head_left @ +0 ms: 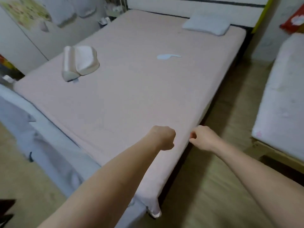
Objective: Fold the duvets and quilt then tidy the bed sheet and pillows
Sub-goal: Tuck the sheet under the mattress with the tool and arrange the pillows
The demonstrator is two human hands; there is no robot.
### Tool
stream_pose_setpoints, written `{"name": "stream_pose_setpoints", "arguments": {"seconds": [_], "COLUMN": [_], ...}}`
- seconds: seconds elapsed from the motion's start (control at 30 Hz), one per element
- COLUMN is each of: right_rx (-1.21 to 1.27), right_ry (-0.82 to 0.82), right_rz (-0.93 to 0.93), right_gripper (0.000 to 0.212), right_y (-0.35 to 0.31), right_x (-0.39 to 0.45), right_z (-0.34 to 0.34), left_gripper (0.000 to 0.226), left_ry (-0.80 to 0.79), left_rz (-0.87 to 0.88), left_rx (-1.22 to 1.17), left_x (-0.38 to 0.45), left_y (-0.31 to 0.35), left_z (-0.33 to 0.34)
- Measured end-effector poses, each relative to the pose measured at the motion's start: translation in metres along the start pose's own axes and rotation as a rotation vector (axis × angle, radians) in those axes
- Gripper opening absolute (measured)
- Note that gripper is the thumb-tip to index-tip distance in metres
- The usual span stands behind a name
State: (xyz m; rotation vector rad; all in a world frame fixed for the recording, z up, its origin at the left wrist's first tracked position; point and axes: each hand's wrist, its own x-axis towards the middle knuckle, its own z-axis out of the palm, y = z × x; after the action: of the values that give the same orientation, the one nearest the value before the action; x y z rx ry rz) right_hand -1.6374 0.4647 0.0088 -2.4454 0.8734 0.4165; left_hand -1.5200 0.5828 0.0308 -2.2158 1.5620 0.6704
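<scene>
Two pillows (pixel 206 25) on pink sheet (pixel 131 96); small blue item (pixel 167 56) mid-bed.

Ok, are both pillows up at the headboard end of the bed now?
No: only the grey pillow lies by the headboard; the cream pillow sits out on the pink sheet near the left edge.

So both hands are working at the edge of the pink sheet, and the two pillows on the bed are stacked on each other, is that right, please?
Not quite: the head view shows the pillows apart, the white pillow at one side and the grey pillow by the headboard. Both the left hand and right hand are at the sheet edge.
</scene>
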Motion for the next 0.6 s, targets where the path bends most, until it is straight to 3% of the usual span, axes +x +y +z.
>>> {"name": "stream_pose_setpoints", "arguments": {"seconds": [0.1,0.3,0.6], "right_rx": [-0.045,-0.236,-0.404], "right_ry": [-0.016,-0.037,-0.012], "right_rz": [-0.120,-0.256,-0.168], "right_gripper": [0.018,0.014,0.018], "right_y": [-0.026,-0.058,-0.002], "right_x": [0.030,0.081,0.247], "right_z": [-0.026,-0.049,-0.168], "left_gripper": [0.027,0.013,0.033], "left_ry": [0.033,-0.044,0.020], "left_rz": [-0.132,-0.352,-0.380], "left_rx": [-0.041,-0.046,-0.203], "left_x": [-0.012,-0.006,0.159], "left_y": [-0.040,-0.102,-0.151], "left_z": [-0.020,-0.038,-0.127]}}
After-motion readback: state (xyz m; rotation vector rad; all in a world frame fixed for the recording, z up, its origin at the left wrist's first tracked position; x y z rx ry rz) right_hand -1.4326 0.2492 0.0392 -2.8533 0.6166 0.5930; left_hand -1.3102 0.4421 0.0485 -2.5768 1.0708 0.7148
